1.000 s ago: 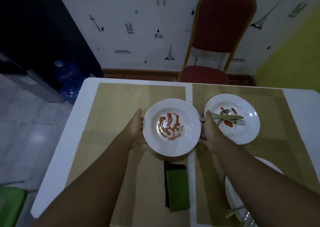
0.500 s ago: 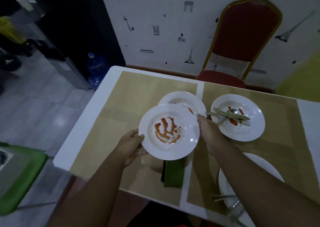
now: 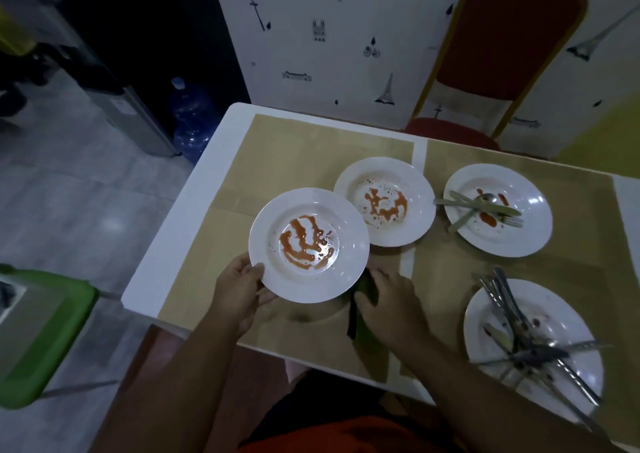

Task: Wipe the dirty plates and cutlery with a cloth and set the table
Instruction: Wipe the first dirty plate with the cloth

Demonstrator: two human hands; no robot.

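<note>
Above the table [image 3: 173, 245], the left hand [image 3: 239, 290] grips a sauce-smeared plate [image 3: 309, 245] by its near rim. Right hand [image 3: 388, 300], just beside that plate, has fingers curled onto the green cloth [image 3: 365, 331]; grip can't be told.

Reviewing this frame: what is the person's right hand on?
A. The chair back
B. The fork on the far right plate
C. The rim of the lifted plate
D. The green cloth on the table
D: the right hand rests on the green cloth lying on the table, while the left hand alone holds the sauce-smeared plate by its rim.
</note>
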